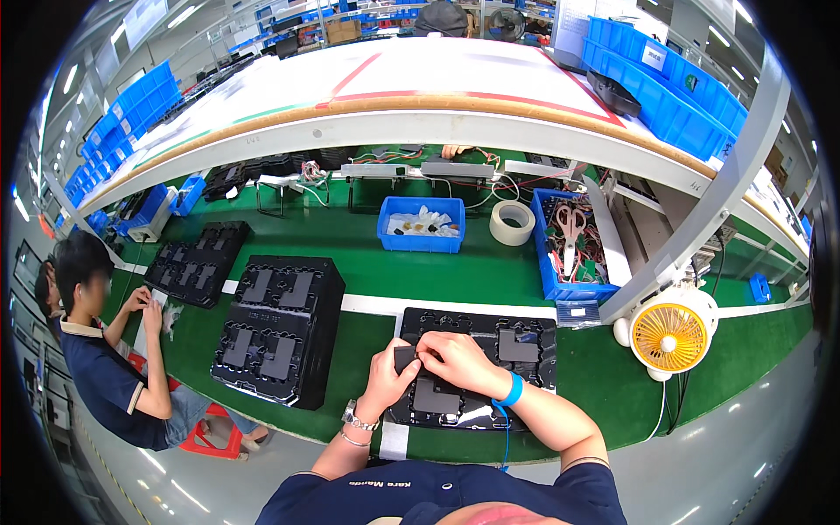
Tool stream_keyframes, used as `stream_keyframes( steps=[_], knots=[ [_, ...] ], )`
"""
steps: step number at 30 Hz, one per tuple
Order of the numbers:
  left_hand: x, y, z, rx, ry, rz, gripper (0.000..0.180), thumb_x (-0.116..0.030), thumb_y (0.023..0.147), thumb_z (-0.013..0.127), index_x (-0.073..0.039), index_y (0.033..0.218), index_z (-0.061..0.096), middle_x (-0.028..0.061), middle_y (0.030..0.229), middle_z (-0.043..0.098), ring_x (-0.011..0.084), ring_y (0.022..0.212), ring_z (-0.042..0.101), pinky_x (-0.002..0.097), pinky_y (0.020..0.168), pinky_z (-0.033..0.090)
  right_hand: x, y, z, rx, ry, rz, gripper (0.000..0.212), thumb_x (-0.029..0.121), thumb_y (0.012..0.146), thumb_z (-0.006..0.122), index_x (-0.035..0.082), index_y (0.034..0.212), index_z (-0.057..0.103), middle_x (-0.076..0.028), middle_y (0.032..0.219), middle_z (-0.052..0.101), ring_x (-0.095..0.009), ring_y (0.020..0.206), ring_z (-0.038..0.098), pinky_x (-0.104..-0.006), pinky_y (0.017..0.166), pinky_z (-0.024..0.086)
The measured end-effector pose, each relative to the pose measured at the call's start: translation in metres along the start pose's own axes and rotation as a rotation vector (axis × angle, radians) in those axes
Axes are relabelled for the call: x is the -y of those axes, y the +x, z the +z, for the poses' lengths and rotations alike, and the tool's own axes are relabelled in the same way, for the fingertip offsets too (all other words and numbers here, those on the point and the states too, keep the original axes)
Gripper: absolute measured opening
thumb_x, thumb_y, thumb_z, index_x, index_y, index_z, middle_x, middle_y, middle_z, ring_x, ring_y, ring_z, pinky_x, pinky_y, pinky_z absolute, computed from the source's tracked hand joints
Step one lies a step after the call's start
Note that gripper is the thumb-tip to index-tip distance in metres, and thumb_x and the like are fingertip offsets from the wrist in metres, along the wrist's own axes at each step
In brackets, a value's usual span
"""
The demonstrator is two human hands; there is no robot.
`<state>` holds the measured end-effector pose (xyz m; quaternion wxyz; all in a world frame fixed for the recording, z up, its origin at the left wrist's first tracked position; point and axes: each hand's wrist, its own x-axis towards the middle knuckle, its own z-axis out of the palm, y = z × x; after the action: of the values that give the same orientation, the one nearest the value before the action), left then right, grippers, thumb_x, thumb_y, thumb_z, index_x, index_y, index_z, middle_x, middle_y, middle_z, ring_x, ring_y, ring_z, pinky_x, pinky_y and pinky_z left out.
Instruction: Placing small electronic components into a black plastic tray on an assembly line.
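Honestly, just describing what's on the bench from where I'm standing:

Part in hand: a small flat black piece (404,357), held just above the near-left corner of the tray, pinched between both hands.

Left hand (388,374): fingers curled round the piece from the left and below, closed on it. Metal watch on that wrist.

Right hand (462,360): fingertips pressed together on the top edge of the same piece, so it's gripping too. Blue wrist strap (510,390) with a cord hanging down.

Working tray (477,366): black moulded tray on the green mat right in front of the person. Flat dark plates sit in at least two pockets, one far right and one near the hands. The rest is partly hidden by the hands, so I can't count what's filled.

How far along: my guess is mid-tray, some pockets loaded and this piece not seated yet.

Tray stack (278,328): taller pile of the same black trays just to the left, inserts showing on top.

More trays (198,261): further left and far.

Blue bin (422,224): far side, small bagged bits inside.

Tape roll (512,222): just right of that bin.

Yellow fan (669,334): right of the working tray.

Co-worker (109,367): seated at the far left, hands busy on something small.
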<state>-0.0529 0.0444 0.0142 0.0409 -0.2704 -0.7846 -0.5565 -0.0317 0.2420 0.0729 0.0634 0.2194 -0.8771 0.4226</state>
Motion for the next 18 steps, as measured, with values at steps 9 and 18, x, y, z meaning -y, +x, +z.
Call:
stream_keyframes(
  steps=[9, 18],
  knots=[
    [0.0011, -0.0005, -0.0009, -0.002, -0.009, 0.016, 0.027, -0.021, 0.089, 0.074, -0.001, 0.101, 0.059, 0.0130, 0.078, 0.064, 0.0304, 0.068, 0.067, 0.0394, 0.064, 0.053, 0.0008, 0.0002, 0.0034, -0.017, 0.010, 0.001, 0.013, 0.016, 0.089, 0.064, 0.004, 0.087, 0.061, -0.012, 0.081, 0.068, -0.036, 0.077, 0.069, -0.0473, 0.065, 0.053],
    [-0.0003, 0.0001, -0.0013, 0.005, -0.014, 0.000, 0.027, -0.021, 0.090, 0.074, -0.001, 0.100, 0.059, 0.0127, 0.078, 0.064, 0.0296, 0.068, 0.067, 0.0386, 0.065, 0.053, -0.0034, -0.0001, 0.0077, -0.043, 0.021, -0.012, 0.013, 0.016, 0.087, 0.066, 0.004, 0.085, 0.061, -0.011, 0.078, 0.067, -0.034, 0.075, 0.069, -0.0459, 0.064, 0.053]
  ],
)
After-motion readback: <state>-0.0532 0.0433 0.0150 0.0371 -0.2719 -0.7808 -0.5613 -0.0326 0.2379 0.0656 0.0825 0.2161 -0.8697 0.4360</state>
